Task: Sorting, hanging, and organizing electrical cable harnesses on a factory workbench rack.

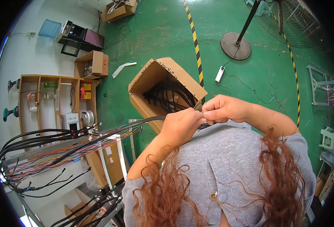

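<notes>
- Left hand (181,125) is gripping a black cable (136,123), its length running left.
- Right hand (224,109) is pinching narrowly just beside it; I cannot tell on what.

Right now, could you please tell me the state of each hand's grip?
Left hand: closed, apparently on the black cable.
Right hand: pinched closed against the left one; what it holds cannot be told.

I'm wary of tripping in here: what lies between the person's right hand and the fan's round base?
In the head view, mostly green floor, with a white power strip lying between the right hand and the fan's round base.
</notes>
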Tool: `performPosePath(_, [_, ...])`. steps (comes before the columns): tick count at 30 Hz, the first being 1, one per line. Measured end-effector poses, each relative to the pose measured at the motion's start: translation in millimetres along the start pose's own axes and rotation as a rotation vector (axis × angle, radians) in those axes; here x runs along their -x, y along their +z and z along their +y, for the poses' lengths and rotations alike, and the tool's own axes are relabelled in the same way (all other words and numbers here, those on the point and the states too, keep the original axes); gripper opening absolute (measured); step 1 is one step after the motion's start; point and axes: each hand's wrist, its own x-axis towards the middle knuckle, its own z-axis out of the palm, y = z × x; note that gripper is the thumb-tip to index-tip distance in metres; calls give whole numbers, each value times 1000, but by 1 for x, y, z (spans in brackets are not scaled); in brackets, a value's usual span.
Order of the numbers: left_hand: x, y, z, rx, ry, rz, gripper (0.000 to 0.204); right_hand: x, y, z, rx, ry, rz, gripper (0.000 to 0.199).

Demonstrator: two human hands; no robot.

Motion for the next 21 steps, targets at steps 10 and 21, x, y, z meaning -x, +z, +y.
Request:
performPosePath(10, [8, 1, 3, 1220, -884, -44, 25, 6, 4, 7, 844, -667, 621, 10])
performPosePath(21, [15, 2, 12, 908, -839, 226, 21, 10, -92, -3, 830, -646, 1037, 10])
